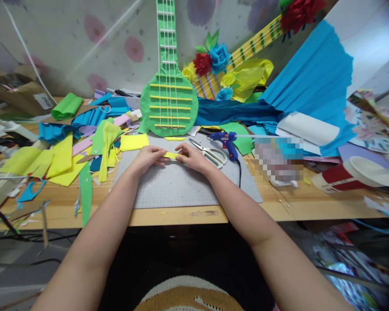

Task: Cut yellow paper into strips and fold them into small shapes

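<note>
A short strip of yellow crepe paper (171, 155) is stretched between my hands over the grey cutting mat (178, 185). My left hand (150, 156) pinches its left end, and my right hand (192, 156) grips the right end. Just right of my right hand lie scissors (210, 154) with pale handles, blades partly spread. Beyond them a blue glue gun (227, 142) rests on its side, with a cord running toward me. Behind my hands stands a green paper-covered lute shape (170, 103) with white strings and yellow bars. A folded yellow paper piece (134, 142) lies left of it.
Crepe scraps (61, 160) in yellow, green and blue cover the table's left side. A second, yellow instrument (243, 56) with paper flowers leans at the back. Blue crepe paper (314, 82) spreads at the right, near a red-and-white paper cup (343, 176). One patch is pixelated.
</note>
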Motion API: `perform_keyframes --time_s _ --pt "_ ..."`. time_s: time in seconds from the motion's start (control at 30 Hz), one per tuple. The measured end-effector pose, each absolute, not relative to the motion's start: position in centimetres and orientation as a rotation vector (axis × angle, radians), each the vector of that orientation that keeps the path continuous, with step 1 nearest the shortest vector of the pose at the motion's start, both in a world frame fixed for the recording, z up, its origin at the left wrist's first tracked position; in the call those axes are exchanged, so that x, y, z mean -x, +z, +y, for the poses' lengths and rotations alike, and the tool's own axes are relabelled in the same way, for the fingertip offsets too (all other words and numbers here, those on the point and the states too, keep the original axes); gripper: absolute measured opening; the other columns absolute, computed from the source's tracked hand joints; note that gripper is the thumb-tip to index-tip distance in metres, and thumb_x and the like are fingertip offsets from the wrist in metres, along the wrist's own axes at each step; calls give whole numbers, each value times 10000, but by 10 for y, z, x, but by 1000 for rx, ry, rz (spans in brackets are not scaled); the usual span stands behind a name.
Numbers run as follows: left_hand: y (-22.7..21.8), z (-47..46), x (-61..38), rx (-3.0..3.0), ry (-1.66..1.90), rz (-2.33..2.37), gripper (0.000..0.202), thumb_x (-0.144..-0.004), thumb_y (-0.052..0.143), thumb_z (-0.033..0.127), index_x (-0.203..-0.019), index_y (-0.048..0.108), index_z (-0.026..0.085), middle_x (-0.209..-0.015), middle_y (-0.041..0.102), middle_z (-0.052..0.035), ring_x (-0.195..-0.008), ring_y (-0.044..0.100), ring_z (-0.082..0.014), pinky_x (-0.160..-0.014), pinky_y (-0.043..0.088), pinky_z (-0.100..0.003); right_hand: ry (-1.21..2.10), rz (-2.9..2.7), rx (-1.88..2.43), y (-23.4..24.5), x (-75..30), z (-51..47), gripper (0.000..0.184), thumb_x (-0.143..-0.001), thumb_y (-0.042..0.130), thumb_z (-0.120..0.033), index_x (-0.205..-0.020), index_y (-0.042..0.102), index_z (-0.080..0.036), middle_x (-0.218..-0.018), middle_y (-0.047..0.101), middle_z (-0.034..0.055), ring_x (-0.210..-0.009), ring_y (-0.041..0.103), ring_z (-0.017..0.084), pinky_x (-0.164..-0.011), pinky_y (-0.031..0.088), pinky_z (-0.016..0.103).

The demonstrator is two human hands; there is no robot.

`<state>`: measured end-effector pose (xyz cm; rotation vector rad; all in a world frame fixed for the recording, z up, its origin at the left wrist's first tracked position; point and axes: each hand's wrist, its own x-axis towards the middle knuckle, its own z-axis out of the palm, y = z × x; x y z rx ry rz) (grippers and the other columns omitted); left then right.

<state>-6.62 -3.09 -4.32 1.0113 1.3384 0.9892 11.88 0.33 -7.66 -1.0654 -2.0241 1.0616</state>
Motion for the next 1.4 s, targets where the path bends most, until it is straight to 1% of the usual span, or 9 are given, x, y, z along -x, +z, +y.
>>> perform_keyframes --time_s 0.4,0.57,0.73,0.93,1.03,1.1,1.2,1.3,1.4 --pt "-52 -30 57 -1312 974 1391 435 -426 835 376 -747 666 137 -649 662 -31 -570 628 -147 -542 530 -263 991 -2087 1001 -69 -115 -3 259 -745 566 -277 -986 529 -189 -748 620 -20 -670 557 107 -666 415 242" --pt "-57 -26 59 -1261 997 1428 493 -421 840 373 -809 649 137 -610 664 -42 -565 636 -162 -521 518 -266 972 -2057 1034 -68 -116 -2 289 -740 551 -227 -1023 498 -201 -767 627 -18 -699 575 117 -697 423 258" --pt "-54 -26 59 -1183 1035 1435 451 -419 843 317 -762 626 120 -623 673 -55 -621 667 -193 -535 519 -264 926 -1960 1078 -68 -118 3 300 -716 562 -233 -1004 483 -204 -789 626 -13 -709 563 121 -723 425 285" --pt "-51 -29 55 -1027 1164 1387 375 -489 813 253 -769 607 111 -664 689 -73 -668 685 -209 -563 533 -268 1149 -1458 1080 -73 -115 13 354 -676 606 -258 -971 419 -202 -712 568 -41 -632 550 96 -683 436 256" --pt "-53 -28 51 -958 1244 1349 357 -513 799 230 -763 569 120 -680 692 -64 -677 688 -203 -553 530 -252 1155 -1201 1171 -72 -110 13 344 -700 615 -351 -940 420 -201 -766 563 -18 -627 556 87 -630 421 232" --pt "-54 -27 48 -894 1321 1306 373 -526 791 207 -775 524 135 -664 687 -41 -664 687 -186 -541 522 -231 1273 -1161 1173 -70 -106 10 370 -704 605 -481 -890 458 -197 -769 556 -8 -569 523 74 -529 374 209" --pt "-56 -25 41 -812 1371 1256 434 -533 788 171 -812 456 159 -616 667 -1 -617 680 -169 -530 515 -220 1522 -1279 1075 -67 -99 2 470 -617 635 -618 -703 499 -176 -616 497 -35 -457 399 45 -431 265 195" --pt "-55 -26 35 -766 1353 1234 471 -542 788 156 -826 413 173 -589 650 18 -600 678 -171 -526 508 -218 1532 -1318 1027 -67 -95 -3 517 -564 668 -635 -522 436 -175 -448 350 -71 -412 285 35 -412 199 207" --pt "-54 -27 33 -753 1337 1218 475 -559 780 140 -822 387 178 -629 672 -11 -621 685 -181 -525 497 -209 1489 -1236 1010 -67 -95 -2 511 -584 668 -612 -479 420 -178 -417 325 -72 -404 249 36 -414 164 223"
